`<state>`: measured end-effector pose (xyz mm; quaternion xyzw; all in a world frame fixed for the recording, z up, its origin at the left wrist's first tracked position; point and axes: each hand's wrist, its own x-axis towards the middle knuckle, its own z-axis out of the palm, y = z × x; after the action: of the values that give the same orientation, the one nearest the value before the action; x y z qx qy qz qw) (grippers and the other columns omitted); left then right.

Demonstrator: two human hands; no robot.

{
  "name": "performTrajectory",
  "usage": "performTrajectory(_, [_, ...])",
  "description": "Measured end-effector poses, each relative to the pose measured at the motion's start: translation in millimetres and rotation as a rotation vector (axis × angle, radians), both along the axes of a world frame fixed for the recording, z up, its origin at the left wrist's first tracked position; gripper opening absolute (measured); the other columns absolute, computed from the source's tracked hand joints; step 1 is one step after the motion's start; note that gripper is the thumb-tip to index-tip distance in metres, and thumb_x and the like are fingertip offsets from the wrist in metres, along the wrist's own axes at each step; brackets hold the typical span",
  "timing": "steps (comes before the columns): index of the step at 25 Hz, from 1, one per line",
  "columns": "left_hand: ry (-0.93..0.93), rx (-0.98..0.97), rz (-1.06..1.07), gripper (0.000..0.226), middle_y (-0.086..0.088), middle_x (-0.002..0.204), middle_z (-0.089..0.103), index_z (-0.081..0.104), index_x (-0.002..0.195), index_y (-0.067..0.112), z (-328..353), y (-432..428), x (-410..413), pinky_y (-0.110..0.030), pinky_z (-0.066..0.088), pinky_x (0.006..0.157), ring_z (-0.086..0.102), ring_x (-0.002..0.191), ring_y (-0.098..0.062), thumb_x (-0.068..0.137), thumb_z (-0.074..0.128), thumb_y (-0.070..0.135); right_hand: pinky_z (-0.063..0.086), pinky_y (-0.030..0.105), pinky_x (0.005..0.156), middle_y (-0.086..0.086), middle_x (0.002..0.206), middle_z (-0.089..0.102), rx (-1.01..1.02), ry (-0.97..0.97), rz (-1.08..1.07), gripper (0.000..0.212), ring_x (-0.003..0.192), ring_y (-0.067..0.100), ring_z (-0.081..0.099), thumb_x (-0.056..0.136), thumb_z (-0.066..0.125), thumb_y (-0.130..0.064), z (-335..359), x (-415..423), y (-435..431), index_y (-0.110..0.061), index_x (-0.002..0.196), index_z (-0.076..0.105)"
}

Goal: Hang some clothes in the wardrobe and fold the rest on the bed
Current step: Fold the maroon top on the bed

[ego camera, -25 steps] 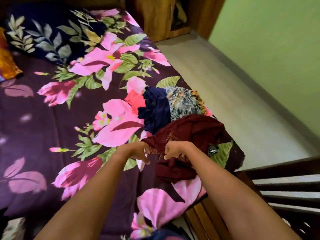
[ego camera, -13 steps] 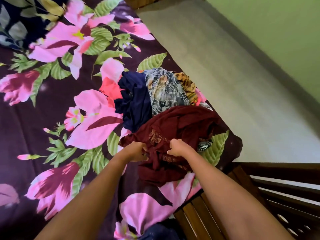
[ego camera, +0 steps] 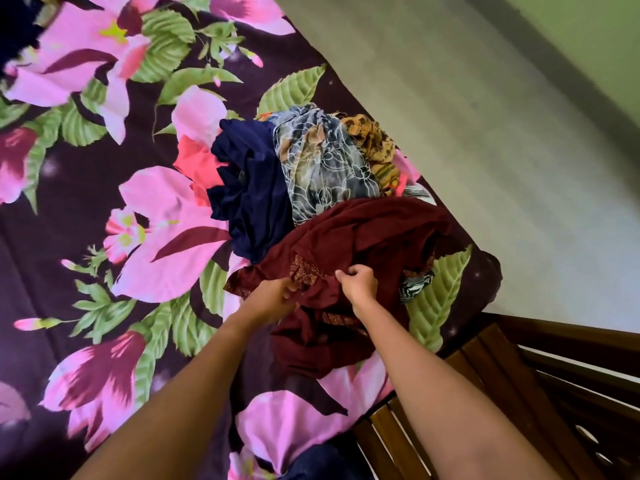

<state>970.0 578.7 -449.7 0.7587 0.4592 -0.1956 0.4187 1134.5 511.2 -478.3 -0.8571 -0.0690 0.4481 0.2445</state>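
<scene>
Both hands have stayed on the maroon garment [ego camera: 363, 244] over the past second, while the view has dropped closer to the pile and the wardrobe has slipped out of the frame. The left hand [ego camera: 273, 299] grips the cloth with curled fingers at the near edge of a gold-patterned patch. The right hand [ego camera: 360, 285], just beside it, pinches a raised fold of the same fabric between thumb and fingertips.

The maroon garment lies crumpled at the near end of a heap of unfolded clothes, close to the corner of the bed [ego camera: 69, 220], whose dark purple sheet carries large pink flowers and green leaves. Behind it, a navy garment [ego camera: 252, 195] touches a grey floral-print garment [ego camera: 325, 168], with a mustard print garment [ego camera: 374, 143] at the far right of the pile. A coral cloth [ego camera: 192, 164] shows from under the navy one, and a scrap of black-and-white striped cloth [ego camera: 415, 284] peeks out beneath the maroon fabric on the right.

To the right of the bed runs a pale floor [ego camera: 485, 150] bounded by a green wall [ego camera: 588, 36]. Dark wooden slats [ego camera: 519, 375] stand at the bed's near right corner.
</scene>
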Motion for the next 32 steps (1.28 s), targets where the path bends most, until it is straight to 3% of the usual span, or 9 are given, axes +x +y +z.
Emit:
performTrajectory(2, [-0.089,0.033,0.049,0.047,-0.007,0.117,0.063,0.056,0.124,0.008,7.9,0.6,1.6,-0.025,0.043,0.086,0.060,0.107,-0.024,0.081,0.072,0.020,0.043,0.025,0.062,0.006,0.087,0.061,0.087,0.093,0.036,0.014,0.077,0.018,0.056,0.087,0.067,-0.020,13.1,-4.2,2.2,-0.013,0.079,0.058])
performTrajectory(6, [-0.358,0.012,0.149,0.076,0.000,0.124,0.058,0.048,0.134,0.013,36.3,1.4,2.7,-0.018,0.043,0.093,0.056,0.111,-0.013,0.068,0.084,0.029,0.054,0.045,0.077,0.009,0.081,0.063,0.338,0.380,0.053,0.013,0.079,0.022,0.062,0.090,0.062,-0.009,52.7,-15.3,12.9,-0.011,0.078,0.057])
performTrajectory(10, [-0.505,0.249,0.341,0.028,-0.006,0.106,0.067,0.066,0.111,0.007,67.6,4.9,-2.3,-0.015,0.045,0.083,0.062,0.096,-0.013,0.084,0.062,0.000,0.052,0.030,0.066,0.003,0.070,0.062,0.513,0.388,0.229,0.017,0.062,0.009,0.060,0.091,0.058,-0.002,102.1,-20.5,22.9,-0.012,0.078,0.059])
performTrajectory(14, [-0.617,0.254,0.437,0.023,-0.001,0.082,0.065,0.062,0.092,0.015,105.5,9.3,-19.3,-0.013,0.041,0.066,0.055,0.068,0.007,0.091,0.049,-0.004,0.050,0.022,0.051,0.000,0.065,0.060,0.586,0.162,0.401,0.017,0.052,0.004,0.058,0.089,0.066,-0.016,154.6,-31.2,28.7,-0.016,0.073,0.059])
performTrajectory(19, [-0.774,0.410,0.521,0.013,0.005,0.071,0.055,0.060,0.093,0.005,180.5,7.5,-57.1,-0.024,0.037,0.060,0.050,0.058,0.007,0.092,0.047,0.004,0.045,0.018,0.069,-0.001,0.083,0.063,0.729,-0.277,0.694,0.033,0.073,0.006,0.058,0.077,0.076,-0.040,221.0,-79.4,21.9,-0.013,0.090,0.062])
performTrajectory(22, [-0.802,0.609,0.469,0.015,-0.004,0.077,0.059,0.063,0.096,-0.003,231.8,11.7,-96.7,-0.020,0.035,0.061,0.051,0.065,-0.007,0.090,0.050,0.001,0.051,0.025,0.077,0.002,0.095,0.067,0.840,-0.278,0.753,0.038,0.085,0.014,0.063,0.076,0.078,-0.035,249.0,-121.6,20.7,-0.011,0.102,0.063])
performTrajectory(27, [-0.815,0.847,0.453,0.014,-0.015,0.085,0.067,0.064,0.096,-0.003,303.6,9.3,-194.0,-0.031,0.047,0.067,0.060,0.074,-0.023,0.089,0.052,-0.002,0.050,0.028,0.070,0.007,0.091,0.068,1.021,-0.333,0.870,0.028,0.072,0.016,0.059,0.084,0.069,-0.010,313.2,-222.2,32.3,-0.002,0.111,0.064])
performTrajectory(30, [-0.844,0.975,0.524,0.011,-0.007,0.080,0.064,0.065,0.093,-0.002,333.0,3.9,-246.9,-0.015,0.038,0.063,0.055,0.070,-0.016,0.088,0.055,0.000,0.053,0.046,0.077,0.011,0.093,0.065,1.076,-0.245,0.818,0.021,0.083,0.027,0.062,0.087,0.057,-0.001,338.1,-278.3,44.5,-0.003,0.107,0.062])
performTrajectory(32, [-0.865,1.047,0.536,0.008,-0.004,0.077,0.062,0.064,0.089,-0.001,353.7,0.6,-279.3,-0.007,0.035,0.061,0.053,0.067,-0.013,0.088,0.056,0.001,0.052,0.044,0.082,0.006,0.095,0.061,1.122,-0.084,0.729,0.021,0.090,0.028,0.060,0.091,0.048,-0.002,357.1,-312.8,50.3,-0.011,0.108,0.056])
